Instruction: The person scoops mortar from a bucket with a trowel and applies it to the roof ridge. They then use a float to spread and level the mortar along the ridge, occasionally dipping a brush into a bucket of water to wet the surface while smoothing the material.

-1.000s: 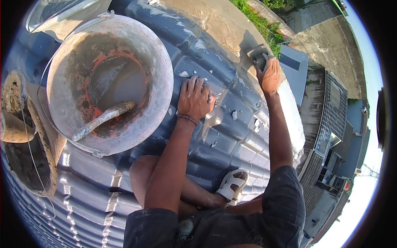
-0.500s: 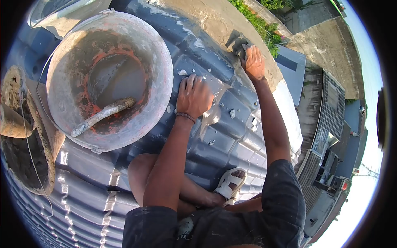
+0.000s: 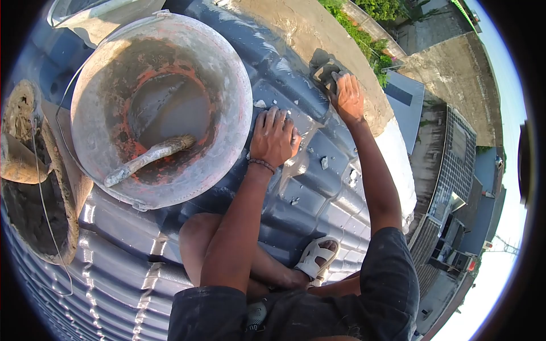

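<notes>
My left hand (image 3: 274, 136) leans palm down on the dark roof tiles (image 3: 315, 196), just right of a dirty white bucket (image 3: 236, 113). Its thumb stands apart from the other fingers, and I see nothing held there. Farther right, the fingers of my right hand (image 3: 348, 101) curl around a grey-brown block-like thing (image 3: 326, 76), pressed to the mortar ridge (image 3: 341, 42). Whether that block is a sponge or something harder, I cannot tell. Greyish water (image 3: 170, 113) fills the bucket's bottom, and a mortar-caked brush (image 3: 148, 159) slants inside against its wall.
An open container of grey mortar (image 3: 34, 219) is at the left, with a rounded brown piece (image 3: 21, 162) in it. Behind the bucket stands another pale container (image 3: 102, 20). Broken chips (image 3: 324, 162) litter the tiles. Beyond the ridge lie lower roofs (image 3: 452, 165) and plants.
The bucket and tiles have shifted slightly right in view. My left hand's thumb now shows more clearly. More of the block shows beside my right hand.
</notes>
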Demonstrator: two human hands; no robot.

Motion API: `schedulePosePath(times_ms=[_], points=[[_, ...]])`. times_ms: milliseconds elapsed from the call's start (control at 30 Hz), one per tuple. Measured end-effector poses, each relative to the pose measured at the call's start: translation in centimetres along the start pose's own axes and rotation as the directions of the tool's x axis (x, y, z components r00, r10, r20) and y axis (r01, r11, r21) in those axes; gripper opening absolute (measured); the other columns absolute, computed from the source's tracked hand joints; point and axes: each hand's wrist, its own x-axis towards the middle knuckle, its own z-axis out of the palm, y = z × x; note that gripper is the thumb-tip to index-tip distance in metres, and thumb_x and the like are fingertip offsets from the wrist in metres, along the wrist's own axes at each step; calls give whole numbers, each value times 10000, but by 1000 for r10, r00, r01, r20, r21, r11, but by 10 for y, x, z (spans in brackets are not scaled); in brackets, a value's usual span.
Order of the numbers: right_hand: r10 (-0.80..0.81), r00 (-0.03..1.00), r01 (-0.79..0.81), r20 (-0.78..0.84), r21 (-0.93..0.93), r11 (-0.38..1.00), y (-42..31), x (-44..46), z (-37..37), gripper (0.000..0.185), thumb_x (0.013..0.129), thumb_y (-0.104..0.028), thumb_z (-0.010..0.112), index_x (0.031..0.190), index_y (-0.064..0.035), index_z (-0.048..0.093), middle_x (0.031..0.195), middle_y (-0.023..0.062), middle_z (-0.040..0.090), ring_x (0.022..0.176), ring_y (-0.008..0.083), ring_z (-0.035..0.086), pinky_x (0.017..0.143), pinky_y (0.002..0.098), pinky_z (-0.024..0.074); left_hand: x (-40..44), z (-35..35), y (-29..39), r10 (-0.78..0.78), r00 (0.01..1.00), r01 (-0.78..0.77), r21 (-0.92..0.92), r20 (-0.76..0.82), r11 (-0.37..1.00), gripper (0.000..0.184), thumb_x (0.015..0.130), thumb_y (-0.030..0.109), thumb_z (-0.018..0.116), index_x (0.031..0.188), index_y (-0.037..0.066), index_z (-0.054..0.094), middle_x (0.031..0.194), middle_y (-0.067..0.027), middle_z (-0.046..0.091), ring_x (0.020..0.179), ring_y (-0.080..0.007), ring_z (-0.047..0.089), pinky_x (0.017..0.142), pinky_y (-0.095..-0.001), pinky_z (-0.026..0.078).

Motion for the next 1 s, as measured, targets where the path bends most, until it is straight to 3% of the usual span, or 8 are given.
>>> schedulePosePath(times_ms=[233, 300, 367, 500, 567, 633, 733, 1000], points=[[10, 1000, -9, -27, 51, 999, -17, 64, 4, 426, 767, -112, 684, 1173, -41, 575, 1128, 151, 607, 1073, 331, 584, 886, 441, 501, 1, -2, 2, -12, 1000, 12, 19, 4, 1000, 234, 765, 205, 687, 918, 29, 694, 1127, -135, 633, 1144, -320, 564, 984, -477, 455], [199, 951, -189, -235, 63, 980, -15, 88, 0, 471, 764, -178, 727, 1172, -32, 542, 1105, 176, 595, 1083, 366, 575, 882, 463, 500, 0, -1, 2, 1, 1000, 0, 33, -17, 999, 232, 765, 206, 686, 916, 30, 693, 1122, -136, 631, 1145, -318, 564, 982, -474, 456], [532, 804, -479, -265, 242, 844, 7, 120, -5, 511, 766, -244, 762, 1154, -19, 516, 1100, 207, 578, 1085, 400, 563, 884, 480, 498, -1, 0, 1, 9, 999, -8, 34, -32, 999, 220, 768, 203, 684, 906, 32, 688, 1114, -137, 629, 1147, -317, 561, 979, -471, 458], [432, 860, -386, -272, 208, 899, 40, 123, -32, 497, 806, -270, 749, 1152, -9, 508, 1128, 223, 574, 1093, 414, 556, 894, 486, 499, 1, -2, 2, -1, 1000, 2, 18, -21, 1000, 213, 771, 202, 681, 900, 32, 675, 1106, -134, 626, 1150, -317, 558, 973, -472, 459], [55, 981, -45, -188, 57, 997, 27, 95, -35, 526, 790, -269, 760, 1197, -33, 524, 1171, 202, 587, 1107, 390, 568, 905, 465, 507, 1, -3, 0, -2, 1000, 2, -3, 2, 1000, 218, 775, 203, 680, 903, 28, 664, 1103, -137, 625, 1145, -318, 557, 972, -472, 459], [-23, 992, 25, -125, 16, 1000, 5, 63, -13, 513, 783, -236, 753, 1216, -54, 547, 1211, 169, 593, 1124, 356, 577, 925, 453, 508, 0, -2, -1, -1, 1000, 1, 7, -2, 1000, 219, 780, 205, 672, 901, 23, 657, 1099, -144, 627, 1138, -318, 557, 973, -471, 457], [29, 990, -45, 138, 117, 992, -32, 62, -19, 411, 796, -153, 697, 1175, -54, 574, 1258, 150, 591, 1155, 318, 580, 915, 432, 527, -1, 0, -1, 7, 1000, -6, 19, -21, 1000, 209, 790, 212, 659, 878, 23, 650, 1089, -148, 632, 1137, -315, 558, 979, -468, 457], [98, 995, -96, -16, 82, 992, -42, 117, 1, 433, 798, -153, 690, 1176, -19, 525, 1225, 198, 581, 1134, 342, 576, 877, 439, 541, 0, -2, 0, 2, 1000, -2, 15, -9, 1000, 227, 781, 227, 680, 888, 27, 664, 1096, -135, 625, 1143, -309, 555, 978, -465, 457]])
